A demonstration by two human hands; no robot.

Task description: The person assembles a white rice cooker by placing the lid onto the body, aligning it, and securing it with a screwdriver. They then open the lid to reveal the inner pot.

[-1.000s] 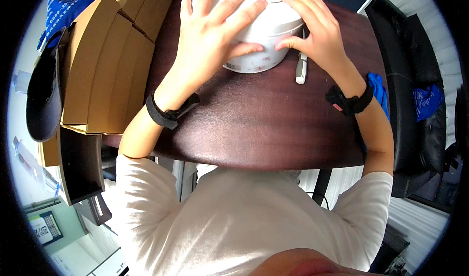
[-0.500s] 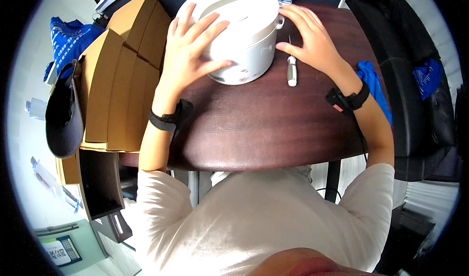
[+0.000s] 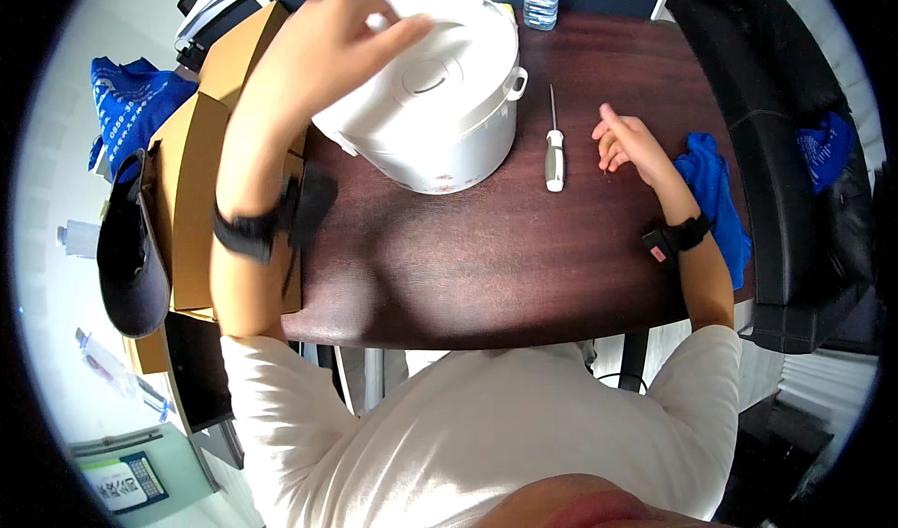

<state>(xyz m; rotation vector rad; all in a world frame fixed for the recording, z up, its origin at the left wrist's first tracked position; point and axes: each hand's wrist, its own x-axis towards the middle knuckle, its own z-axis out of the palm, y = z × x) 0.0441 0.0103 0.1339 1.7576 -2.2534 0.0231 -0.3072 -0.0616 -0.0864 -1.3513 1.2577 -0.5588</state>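
Observation:
A white rice cooker [image 3: 468, 140] with a round lid and side lugs stands on the dark wooden table. My left hand [image 3: 323, 46] is raised over its left side, slightly blurred. The thumb stretches out toward the lid and away from the fingers, which are partly hidden; nothing shows in the gap. To the right of the cooker lies a screwdriver [image 3: 556, 159] with a grey and white handle, its shaft pointing away from me. My right hand [image 3: 631, 144] is over the table to the right of the screwdriver, fingers loosely bent and apart, holding nothing.
Cardboard boxes [image 3: 192, 215] stand along the left, with a dark cap [image 3: 136, 247] and a blue printed bag [image 3: 140, 102] beside them. A water bottle [image 3: 542, 0] stands at the back. A blue cloth [image 3: 711, 191] lies by the right edge, near a black sofa [image 3: 781, 154].
My left hand has risen and swung left, off the cooker's front. My right hand has pulled away from the cooker's side, to the right and nearer me. The view has shifted slightly.

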